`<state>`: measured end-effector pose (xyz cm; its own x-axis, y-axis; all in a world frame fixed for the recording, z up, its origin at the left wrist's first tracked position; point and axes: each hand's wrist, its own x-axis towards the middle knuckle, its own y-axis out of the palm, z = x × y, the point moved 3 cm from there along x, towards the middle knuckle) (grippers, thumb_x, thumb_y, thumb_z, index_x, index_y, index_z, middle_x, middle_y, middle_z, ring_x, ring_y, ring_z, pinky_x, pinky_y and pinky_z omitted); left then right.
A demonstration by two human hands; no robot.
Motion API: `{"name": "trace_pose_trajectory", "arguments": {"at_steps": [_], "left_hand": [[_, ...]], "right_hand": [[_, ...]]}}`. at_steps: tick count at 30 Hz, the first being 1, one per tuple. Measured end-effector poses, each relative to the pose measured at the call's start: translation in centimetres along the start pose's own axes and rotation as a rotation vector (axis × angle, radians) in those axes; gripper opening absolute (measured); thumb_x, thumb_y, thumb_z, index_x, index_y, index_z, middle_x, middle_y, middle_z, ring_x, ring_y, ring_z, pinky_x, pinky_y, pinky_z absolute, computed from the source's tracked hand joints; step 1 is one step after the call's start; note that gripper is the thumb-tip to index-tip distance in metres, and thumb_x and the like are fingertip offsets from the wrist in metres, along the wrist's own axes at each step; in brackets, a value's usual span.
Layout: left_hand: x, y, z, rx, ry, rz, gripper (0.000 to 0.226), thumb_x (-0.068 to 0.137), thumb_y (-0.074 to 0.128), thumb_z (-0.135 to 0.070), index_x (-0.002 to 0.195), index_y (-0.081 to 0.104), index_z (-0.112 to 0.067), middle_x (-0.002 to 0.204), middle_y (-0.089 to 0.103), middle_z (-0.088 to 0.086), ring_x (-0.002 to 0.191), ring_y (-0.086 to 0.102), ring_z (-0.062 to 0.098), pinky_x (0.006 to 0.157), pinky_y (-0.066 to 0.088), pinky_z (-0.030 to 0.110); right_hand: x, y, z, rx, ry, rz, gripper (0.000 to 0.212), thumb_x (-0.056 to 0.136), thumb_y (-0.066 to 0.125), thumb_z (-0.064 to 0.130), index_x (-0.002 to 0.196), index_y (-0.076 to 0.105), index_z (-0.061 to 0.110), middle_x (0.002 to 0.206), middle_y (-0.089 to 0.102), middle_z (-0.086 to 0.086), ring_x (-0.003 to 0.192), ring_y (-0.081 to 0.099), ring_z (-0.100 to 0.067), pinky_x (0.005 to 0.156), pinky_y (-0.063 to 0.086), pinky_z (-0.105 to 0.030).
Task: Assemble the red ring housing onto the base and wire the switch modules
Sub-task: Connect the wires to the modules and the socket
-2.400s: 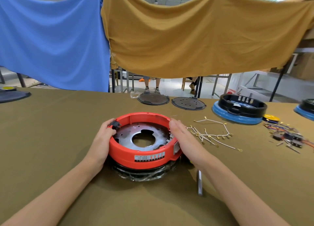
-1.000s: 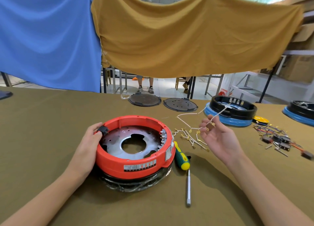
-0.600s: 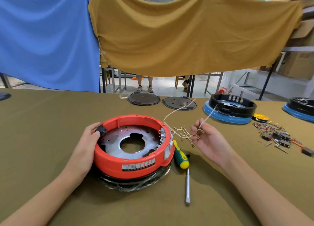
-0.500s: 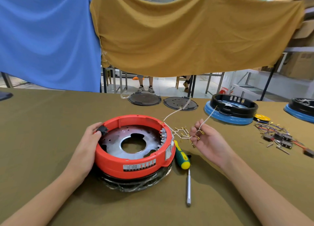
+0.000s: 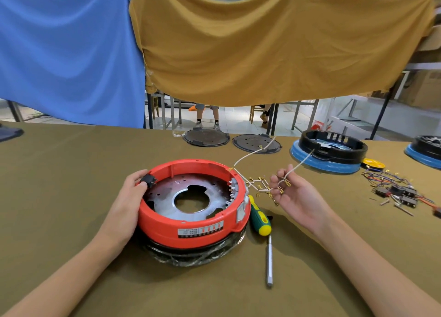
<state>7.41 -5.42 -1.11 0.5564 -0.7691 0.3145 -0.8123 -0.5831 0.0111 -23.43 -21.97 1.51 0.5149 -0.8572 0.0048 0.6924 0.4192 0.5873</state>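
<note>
The red ring housing [image 5: 191,230] sits on a black base [image 5: 195,254] wrapped in clear plastic, with a metal plate [image 5: 191,197] inside it. A small black switch module [image 5: 148,180] is set in the ring's left wall. My left hand [image 5: 124,207] rests against the ring's left side, its thumb on that switch. To the right of the ring my right hand [image 5: 293,195] is raised palm up and pinches white wires [image 5: 296,167] with brass terminals. More of these wires [image 5: 256,184] lie between the ring and that hand.
A green and yellow screwdriver [image 5: 262,223] lies just right of the ring. Loose switch modules with coloured wires [image 5: 398,192] lie at the right. Two dark round plates [image 5: 206,137] and black rings on blue bases [image 5: 329,154] stand along the far edge.
My right hand left the ring's right side, picked white wires from the pile and now holds them up. The screwdriver it covered shows. My left hand stayed on the ring.
</note>
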Motion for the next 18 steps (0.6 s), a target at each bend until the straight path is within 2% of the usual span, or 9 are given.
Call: {"name": "trace_pose_trajectory", "arguments": {"at_steps": [2, 6, 10, 14, 16, 18], "left_hand": [[0.0, -0.1, 0.0, 0.013, 0.004, 0.008, 0.033, 0.084, 0.045, -0.044, 0.113, 0.059, -0.045, 0.119, 0.065, -0.01, 0.115, 0.06, 0.013, 0.101, 0.044, 0.036], [-0.1, 0.0, -0.1, 0.018, 0.01, 0.01, 0.031, 0.086, 0.044, -0.041, 0.113, 0.059, -0.044, 0.112, 0.067, -0.017, 0.111, 0.062, 0.007, 0.096, 0.045, 0.031], [-0.2, 0.0, -0.3, 0.026, 0.009, 0.002, 0.031, 0.085, 0.044, -0.042, 0.112, 0.059, -0.045, 0.114, 0.067, -0.016, 0.111, 0.061, 0.007, 0.096, 0.044, 0.03], [-0.3, 0.0, -0.5, 0.032, 0.007, -0.002, 0.032, 0.086, 0.044, -0.041, 0.114, 0.058, -0.043, 0.116, 0.065, -0.014, 0.113, 0.06, 0.008, 0.098, 0.044, 0.031], [-0.3, 0.1, -0.5, 0.031, 0.005, -0.008, 0.026, 0.094, 0.046, -0.035, 0.118, 0.057, -0.039, 0.117, 0.064, -0.014, 0.113, 0.059, 0.008, 0.094, 0.044, 0.028], [-0.2, 0.1, -0.5, 0.039, 0.004, -0.007, 0.025, 0.103, 0.042, -0.025, 0.119, 0.057, -0.038, 0.117, 0.063, -0.013, 0.113, 0.059, 0.008, 0.093, 0.044, 0.027]], "right_hand": [[0.1, -0.1, -0.1, 0.016, 0.013, 0.005, 0.032, 0.102, 0.041, 0.033, 0.085, 0.055, 0.011, 0.078, 0.059, -0.005, 0.067, 0.054, -0.014, 0.066, 0.045, -0.024], [0.1, -0.4, 0.2, 0.058, -0.006, -0.002, 0.032, 0.099, 0.045, 0.036, 0.084, 0.056, 0.01, 0.081, 0.061, -0.008, 0.072, 0.057, -0.015, 0.073, 0.049, -0.027], [0.2, -0.5, 0.8, 0.017, -0.146, -0.017, 0.038, 0.091, 0.048, 0.042, 0.084, 0.06, 0.007, 0.087, 0.067, -0.01, 0.083, 0.065, -0.017, 0.088, 0.052, -0.032], [-0.1, -0.2, 0.8, -0.353, -0.338, -0.023, 0.033, 0.093, 0.051, 0.034, 0.075, 0.073, 0.018, 0.084, 0.067, -0.006, 0.078, 0.061, -0.013, 0.083, 0.053, -0.029], [-0.1, -0.3, 0.5, -0.685, -0.437, -0.133, 0.031, 0.095, 0.053, 0.038, 0.077, 0.072, 0.02, 0.078, 0.066, -0.005, 0.073, 0.059, -0.012, 0.074, 0.052, -0.028], [0.0, -0.4, 0.5, -1.033, -0.563, -0.257, 0.028, 0.098, 0.055, 0.035, 0.078, 0.067, 0.02, 0.073, 0.065, -0.005, 0.067, 0.055, -0.014, 0.065, 0.045, -0.032]]}}
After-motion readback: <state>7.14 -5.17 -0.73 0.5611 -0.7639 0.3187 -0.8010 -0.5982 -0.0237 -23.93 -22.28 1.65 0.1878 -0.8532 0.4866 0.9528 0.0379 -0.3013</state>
